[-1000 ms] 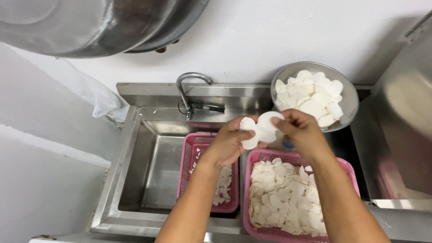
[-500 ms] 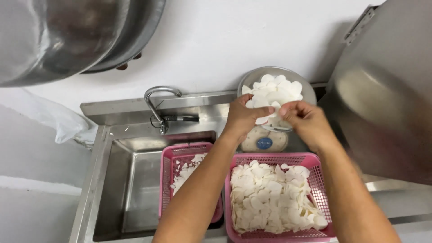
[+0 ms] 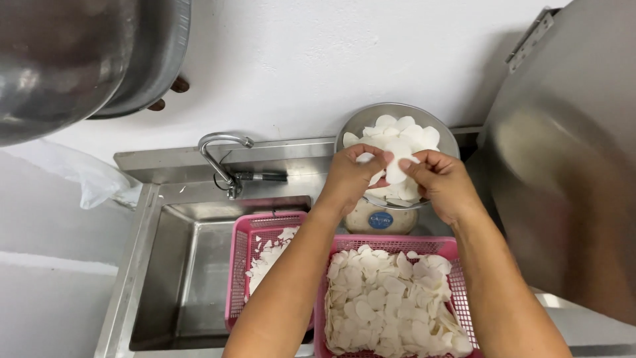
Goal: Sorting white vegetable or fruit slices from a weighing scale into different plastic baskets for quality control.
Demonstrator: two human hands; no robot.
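On the left, the sink [image 3: 192, 278] is holding a small pink basket [image 3: 242, 265] with a thin scatter of white slices along its right side. The tap [image 3: 222, 156] is standing behind it on the steel surface [image 3: 298, 156].

Moving right, our left hand [image 3: 348, 182] is pinching a few slices [image 3: 396, 169] between thumb and fingertips, its fingers curled narrowly around them. Our right hand [image 3: 444, 185] is meeting it from the other side, fingers likewise closed on the same small bunch, so both hands are holding slices just over the front of the steel bowl [image 3: 351, 129]. The bowl is already heaped with slices and is sitting on a pale scale [image 3: 381, 219] with a round blue mark on its front.

Below our hands, the big basket [image 3: 391, 301] is lying nearly full of slices, touching the small one.

We judge that we are adding slices to the bowl on the scale, handful by handful, from the big basket. The next move, as we see it, is calling for a light release: spreading the fingers low over the heap so the thin pieces are settling on top rather than sliding off the front rim, where the pile is already riding close to the edge.

On the far right, a large steel lid or vessel [image 3: 570, 166] is looming, blurred.
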